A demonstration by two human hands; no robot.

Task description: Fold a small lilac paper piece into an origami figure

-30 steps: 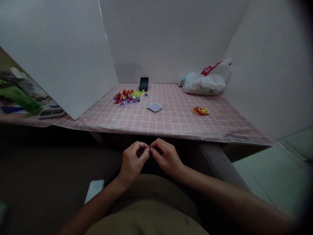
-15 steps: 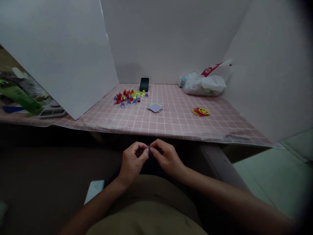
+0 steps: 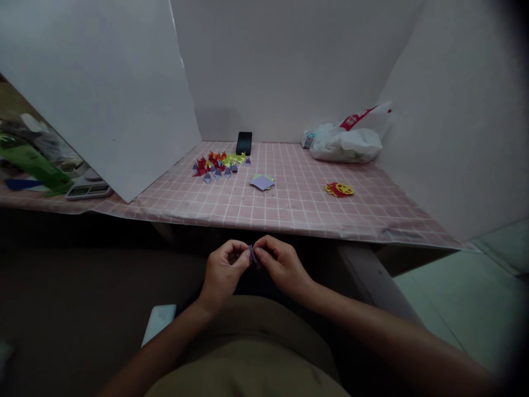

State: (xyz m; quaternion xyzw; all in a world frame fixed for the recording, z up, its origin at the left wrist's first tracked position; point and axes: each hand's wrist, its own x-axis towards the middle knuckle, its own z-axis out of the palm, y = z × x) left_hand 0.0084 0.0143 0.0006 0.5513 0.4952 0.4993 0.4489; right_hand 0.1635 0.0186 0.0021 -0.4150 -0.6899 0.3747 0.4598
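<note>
Below the table's front edge, my left hand [image 3: 223,271] and my right hand [image 3: 282,266] meet, thumbs and forefingers pinched on a small piece of folded purple paper [image 3: 252,255]. Fingertips cover most of it, so its exact folds are hard to make out. On the table ahead lies a small stack of square paper sheets [image 3: 263,182], purple on top with yellow-green beneath. To its left is a cluster of small folded paper pieces [image 3: 215,164] in red, orange, yellow and purple.
A black phone [image 3: 244,143] lies at the back of the pink checked table [image 3: 297,207]. Red and yellow cut-out shapes [image 3: 339,189] sit right of centre, a white plastic bag [image 3: 347,144] behind them. White panels [image 3: 289,71] enclose the table. Outside stands a scale [image 3: 88,190]; a white device [image 3: 160,321] lies beside me.
Between my fingertips the purple paper has turned or shifted, and more of it shows now. Both hands stay in nearly the same place.
</note>
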